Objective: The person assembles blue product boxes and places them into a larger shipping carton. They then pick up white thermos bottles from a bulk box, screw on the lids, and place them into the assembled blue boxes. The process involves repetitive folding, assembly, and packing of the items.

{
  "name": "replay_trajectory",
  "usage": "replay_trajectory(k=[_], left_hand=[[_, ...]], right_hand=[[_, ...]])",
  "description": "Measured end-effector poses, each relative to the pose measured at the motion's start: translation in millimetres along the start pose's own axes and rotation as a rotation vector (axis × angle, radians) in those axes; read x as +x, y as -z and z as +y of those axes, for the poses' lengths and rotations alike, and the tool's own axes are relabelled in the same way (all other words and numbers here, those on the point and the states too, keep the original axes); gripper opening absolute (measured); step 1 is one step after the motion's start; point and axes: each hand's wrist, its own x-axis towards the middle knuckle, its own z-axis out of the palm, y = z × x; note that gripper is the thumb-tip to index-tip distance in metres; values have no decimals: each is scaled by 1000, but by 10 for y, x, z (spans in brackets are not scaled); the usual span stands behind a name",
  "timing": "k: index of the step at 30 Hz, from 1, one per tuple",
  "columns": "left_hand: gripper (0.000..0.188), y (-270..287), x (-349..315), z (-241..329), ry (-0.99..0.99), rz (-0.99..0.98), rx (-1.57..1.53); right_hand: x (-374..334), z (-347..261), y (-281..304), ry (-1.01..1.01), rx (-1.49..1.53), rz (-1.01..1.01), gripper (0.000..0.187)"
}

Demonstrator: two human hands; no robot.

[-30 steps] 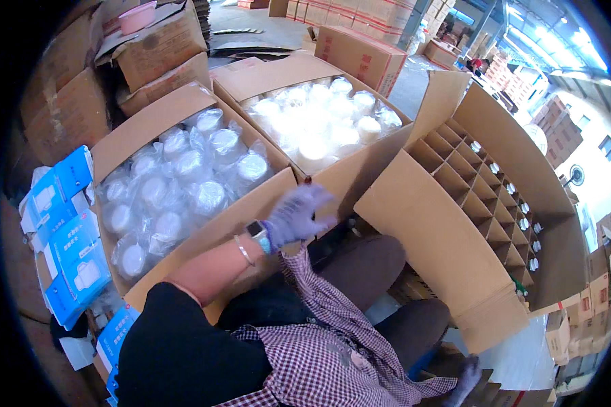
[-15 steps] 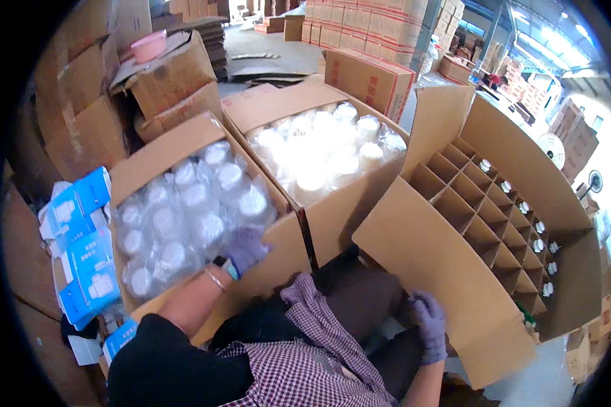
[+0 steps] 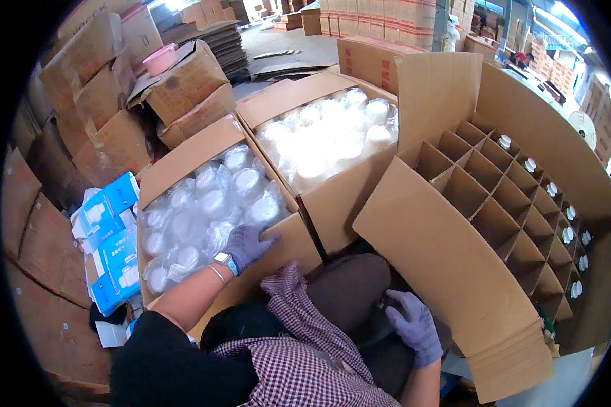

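Note:
My left hand (image 3: 249,247), in a purple glove, reaches over the near edge of the left cardboard box (image 3: 271,249). Its thumb points right, apart from the fingers, and its fingertips are at the plastic-wrapped, white-topped containers (image 3: 210,203) inside. I cannot make out anything held in it. In a matching glove, my right hand (image 3: 414,327) hovers by my knee, its fingers loosely apart and nothing in them. To its right stands an open carton (image 3: 431,268) with cardboard dividers (image 3: 485,169). White-capped bottles (image 3: 552,190) fill several cells along its far right side.
A second box (image 3: 349,197) of wrapped, white-topped containers adjoins the left one, glaring in bright light. Blue printed cartons (image 3: 115,261) lie at the left. A pink basin (image 3: 159,61) rests on stacked brown boxes. The divided carton's long flap (image 3: 441,278) leans out towards me.
My left hand has shifted slightly over the box edge towards the wrapped containers. My right hand has risen towards my knee and its fingers have spread. The whole view has turned a little.

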Motion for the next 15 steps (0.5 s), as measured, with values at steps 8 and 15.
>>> replay_trajectory(k=[8,15], left_hand=[[51,319,437,-409,129,-109,77],[34,1317,852,-1487,-260,712,-1035]], right_hand=[[30,5,-67,-166,47,29,35],[-7,-49,-30,-333,18,80,33]])
